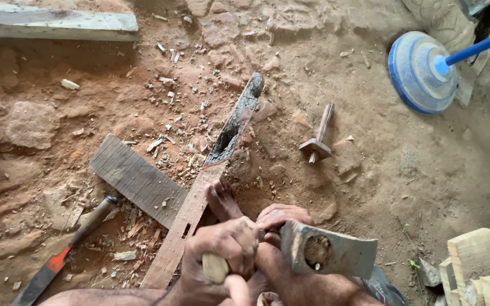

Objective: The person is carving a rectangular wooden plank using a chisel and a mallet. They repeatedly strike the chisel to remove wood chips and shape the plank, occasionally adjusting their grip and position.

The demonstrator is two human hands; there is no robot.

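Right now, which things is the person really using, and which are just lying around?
Using: axe, gripped by left hand, with right hand beside it; long wooden strip under the foot.

Lying about: chisel, small mallet, blue round thing, dark plank.

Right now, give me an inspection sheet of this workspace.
Surface: bare dirt ground, uneven.
Job's things: axe head on wooden handle; long plank, far end charred, lying across a board, foot on it.
Clutter: wood chips, chisel, small wooden tool.
Grippers: left hand grips handle; right hand beside axe head, grip unclear.
Cables: nothing seen.
Surroundings: blue disc on pole, wood blocks, beam.
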